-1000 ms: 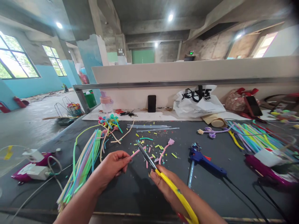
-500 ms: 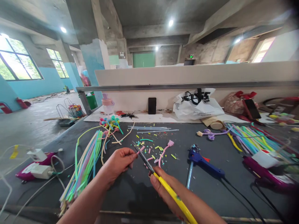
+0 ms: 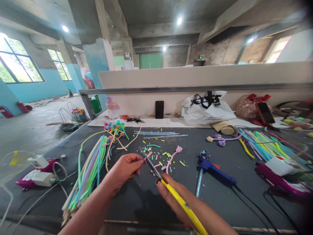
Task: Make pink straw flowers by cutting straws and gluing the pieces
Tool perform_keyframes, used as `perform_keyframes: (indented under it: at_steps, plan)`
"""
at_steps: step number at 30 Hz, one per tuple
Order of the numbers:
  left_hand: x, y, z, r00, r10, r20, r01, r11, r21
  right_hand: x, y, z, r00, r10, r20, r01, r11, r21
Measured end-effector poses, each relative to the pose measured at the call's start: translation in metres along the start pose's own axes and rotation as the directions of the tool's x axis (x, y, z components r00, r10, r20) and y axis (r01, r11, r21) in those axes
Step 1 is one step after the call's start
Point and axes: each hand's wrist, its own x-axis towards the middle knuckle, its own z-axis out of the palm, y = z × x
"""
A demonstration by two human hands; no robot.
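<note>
My left hand (image 3: 125, 169) is closed in a pinch, with the tip of a pink fuzzy stem (image 3: 144, 159) showing at its fingertips; the rest is hidden by the fingers. My right hand (image 3: 174, 192) grips yellow-handled scissors (image 3: 184, 205). Their blades point away and to the left, close together, right beside the left fingertips. Past the blades, short pink, yellow and teal snippets (image 3: 163, 160) lie scattered on the dark table (image 3: 137, 205). Among them rests a longer pink stem (image 3: 171, 159) with a tufted end.
A bundle of pastel fuzzy stems (image 3: 89, 173) lies left, another bundle (image 3: 262, 143) right. A blue glue gun (image 3: 215, 171) with a trailing cord sits right of my hands. Clear glue sticks (image 3: 158, 134) lie farther back. A phone (image 3: 159, 109) leans against the back panel.
The pink length jutting beyond my left fingertips has become shorter, and a pink bit now shows past the blades. Both hands stay nearly in place.
</note>
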Motion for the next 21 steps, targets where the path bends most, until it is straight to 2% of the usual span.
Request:
perform_keyframes:
  at_steps: [7, 11, 15, 21]
  plan:
    - [-0.001, 0.001, -0.001, 1.000, -0.002, -0.007, 0.002, 0.999, 0.035, -0.002, -0.005, 0.001, 0.999, 0.039, -0.031, -0.039, 0.999, 0.021]
    - [-0.008, -0.005, -0.009, 0.999, -0.032, 0.009, 0.031, 0.994, 0.100, 0.000, -0.002, 0.000, 0.997, 0.075, -0.003, -0.075, 0.996, 0.041]
    - [-0.016, -0.011, -0.020, 0.997, -0.075, -0.024, 0.077, 0.989, 0.123, 0.003, 0.005, 0.001, 0.999, 0.044, -0.009, -0.044, 0.998, 0.055]
    - [-0.018, -0.012, -0.022, 0.996, -0.076, -0.056, 0.082, 0.990, 0.117, 0.003, 0.008, 0.005, 0.995, 0.086, -0.039, -0.082, 0.992, 0.095]
